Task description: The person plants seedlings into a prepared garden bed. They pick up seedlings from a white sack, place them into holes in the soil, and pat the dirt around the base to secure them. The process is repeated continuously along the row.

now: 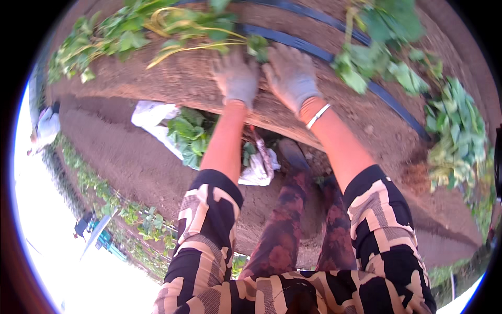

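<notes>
Both my hands wear grey, soil-dusted gloves and lie side by side on a raised soil bed (172,78). My left hand (235,76) rests on the soil with its fingers stretched forward. My right hand (293,76) lies just across from it, fingers also extended and palm down. Between and just beyond the fingertips stands a small green seedling (258,47). Whether any fingertip touches its stem is hidden. Behind the seedling a dark flat drip hose (293,42) runs along the bed.
Leafy vines with yellowish stems (172,44) spread at the upper left, and larger plants (455,136) stand on the right. Below the bed, a white sack (154,118) holds green leafy seedlings (191,133) near my feet. Another person (48,124) is far left.
</notes>
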Tool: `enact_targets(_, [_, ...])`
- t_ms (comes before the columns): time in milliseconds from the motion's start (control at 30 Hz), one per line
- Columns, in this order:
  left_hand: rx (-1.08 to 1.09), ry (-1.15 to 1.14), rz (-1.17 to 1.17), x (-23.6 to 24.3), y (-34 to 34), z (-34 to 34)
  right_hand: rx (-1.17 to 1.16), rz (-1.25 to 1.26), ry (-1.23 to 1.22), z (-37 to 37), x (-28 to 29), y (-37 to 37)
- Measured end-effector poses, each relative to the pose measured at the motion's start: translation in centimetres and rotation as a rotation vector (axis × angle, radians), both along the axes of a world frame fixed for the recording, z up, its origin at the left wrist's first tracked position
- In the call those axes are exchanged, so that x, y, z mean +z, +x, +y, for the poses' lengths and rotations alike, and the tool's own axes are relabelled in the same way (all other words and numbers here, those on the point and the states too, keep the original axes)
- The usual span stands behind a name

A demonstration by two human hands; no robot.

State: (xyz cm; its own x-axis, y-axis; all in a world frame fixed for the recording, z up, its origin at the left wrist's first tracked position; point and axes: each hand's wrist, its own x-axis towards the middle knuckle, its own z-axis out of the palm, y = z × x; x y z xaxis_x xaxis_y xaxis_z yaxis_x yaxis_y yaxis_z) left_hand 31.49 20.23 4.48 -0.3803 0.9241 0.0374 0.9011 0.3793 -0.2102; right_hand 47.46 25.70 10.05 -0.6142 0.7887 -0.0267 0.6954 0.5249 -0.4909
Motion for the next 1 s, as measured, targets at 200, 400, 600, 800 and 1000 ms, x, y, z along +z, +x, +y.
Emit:
enact_targets(200, [0.003, 0.167, -0.202, 1.6, 3.0, -1.0, -0.31, 0.374, -0.083, -7.7, 3.3, 14.2])
enact_targets(400, [-0.119, 0.291, -0.332, 3.7, 14.0, -2.2, -0.987, 0.177, -0.211, -8.7, 6.7, 33.0])
enact_targets(600, [-0.288, 0.148, -1.063, 8.1, 33.6, -3.7, -1.033, -0.235, -0.118, -6.4, 3.4, 40.4])
enact_targets(800, [-0.19, 0.096, -1.503, 7.9, 38.7, -4.0, -1.312, 0.352, -0.456, -7.6, 4.6, 39.9])
enact_targets(1000, [0.105, -0.286, -1.993, 13.1, 36.6, -2.7, -0.942, 0.568, -0.387, -10.7, 10.4, 35.5])
